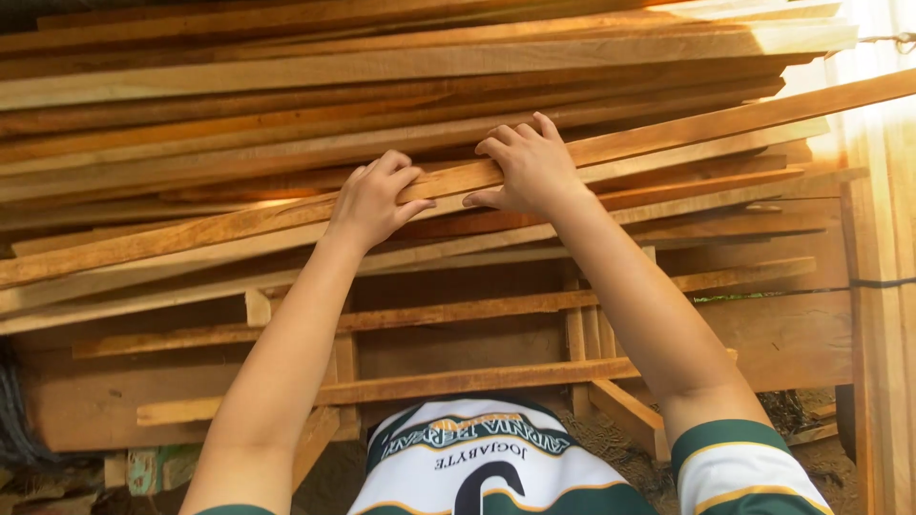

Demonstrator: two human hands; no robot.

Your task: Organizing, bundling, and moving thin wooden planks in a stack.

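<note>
A long, narrow wooden plank [687,129] runs across a big stack of rough boards [286,114], tilted up toward the right. My left hand [374,198] grips this plank from its near edge, fingers curled over the top. My right hand [527,167] grips the same plank just to the right, fingers hooked over its upper edge and thumb under. Both arms reach up and forward from my white and green shirt [487,458].
Under the stack, thinner slats [458,310] and a wooden frame [611,381] lie crosswise. A tall pale post [883,334] stands at the right edge. Dirt ground [811,448] shows at the lower right, and a green painted scrap [153,467] at the lower left.
</note>
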